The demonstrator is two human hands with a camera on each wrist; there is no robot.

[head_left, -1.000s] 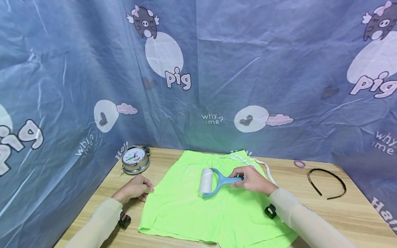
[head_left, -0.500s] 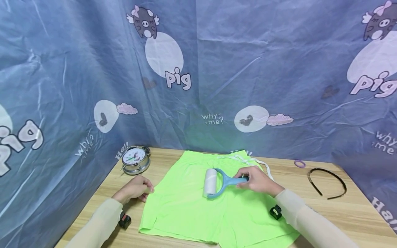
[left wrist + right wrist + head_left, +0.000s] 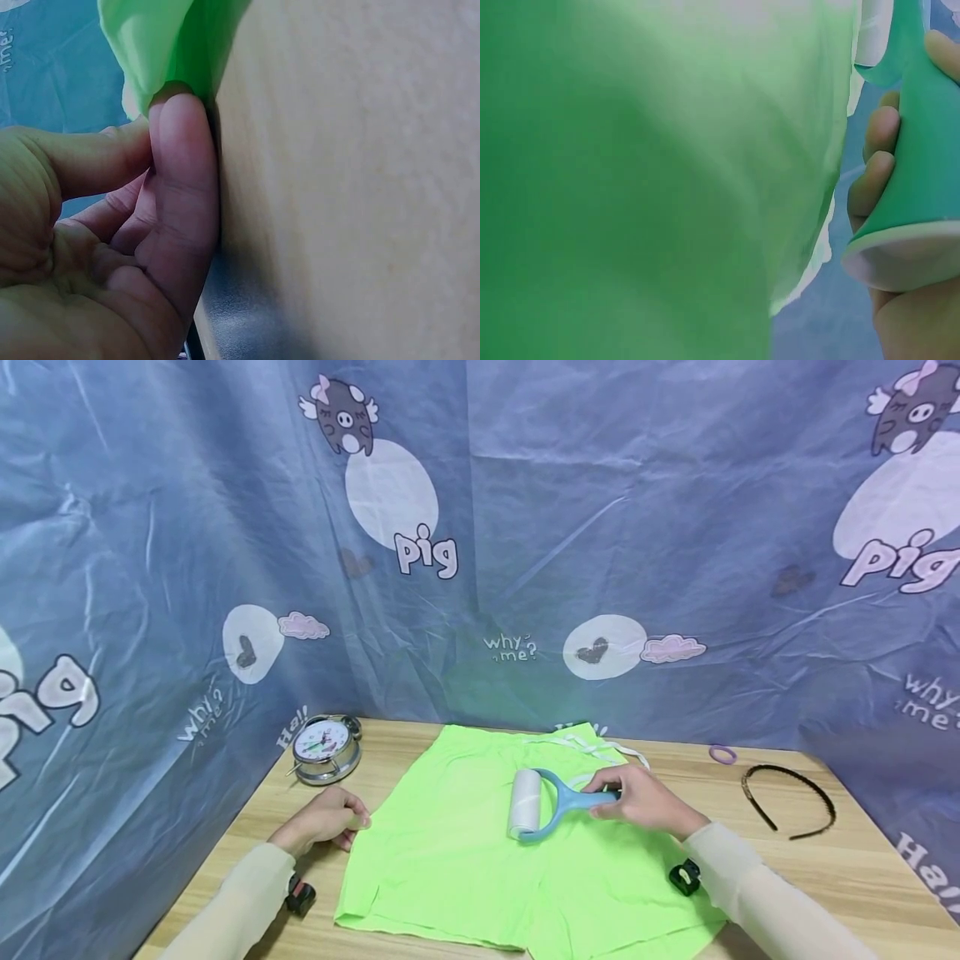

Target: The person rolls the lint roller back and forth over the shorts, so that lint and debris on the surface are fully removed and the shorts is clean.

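Bright green shorts (image 3: 450,860) lie spread flat on the wooden table, waistband toward the back wall. At their left side edge, my left hand (image 3: 327,818) pinches the fabric; the left wrist view shows the green cloth (image 3: 146,45) between thumb and fingertips. My right hand (image 3: 645,797) grips the blue handle of a lint roller (image 3: 525,804), whose white roll rests on the middle of the shorts. Fingers wrap round the handle (image 3: 937,157) in the right wrist view, where the roll is mostly out of frame. White drawstrings (image 3: 630,753) trail from the waistband.
A silver alarm clock (image 3: 326,750) stands at the back left of the table. Toward the right lie a purple hair tie (image 3: 723,754) and a black headband (image 3: 806,781). A blue printed cloth (image 3: 525,543) hangs behind and at the sides.
My right hand has drawn the lint roller rightward across the shorts. The left hand has kept its pinch at the left edge. The head view has shifted very slightly.
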